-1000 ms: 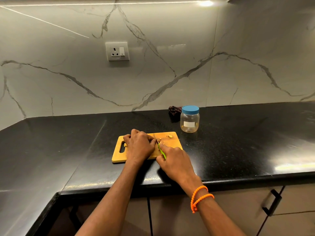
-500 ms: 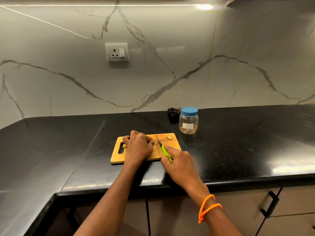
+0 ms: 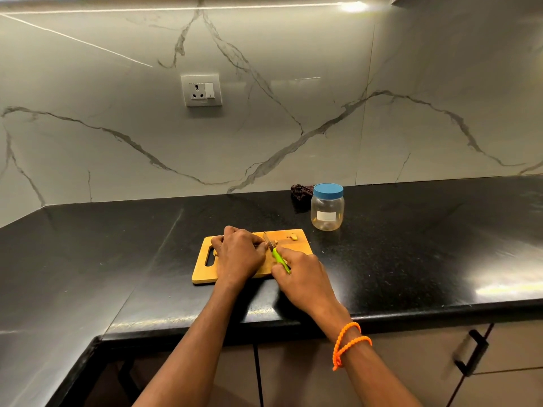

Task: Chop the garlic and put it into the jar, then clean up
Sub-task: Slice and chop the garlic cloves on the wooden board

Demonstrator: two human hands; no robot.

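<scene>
**Cutting garlic on the wooden board**

A wooden cutting board [image 3: 296, 245] lies on the black counter [image 3: 411, 259], near the front edge. The left hand [image 3: 239, 254] rests on the board with its fingers curled down over something small — most likely garlic, but the fingers hide it, so I cannot tell for sure. The right hand [image 3: 302, 277] grips a knife [image 3: 274, 251] by its green handle. The blade points away from the person and sits on the board, right beside the left fingertips. A few small garlic pieces [image 3: 293, 237] lie near the far right corner of the board.

The jar [image 3: 327, 207] stands upright behind the board, off to the right — its blue lid is on. A dark cloth [image 3: 300, 191] sits just behind the jar.
</scene>
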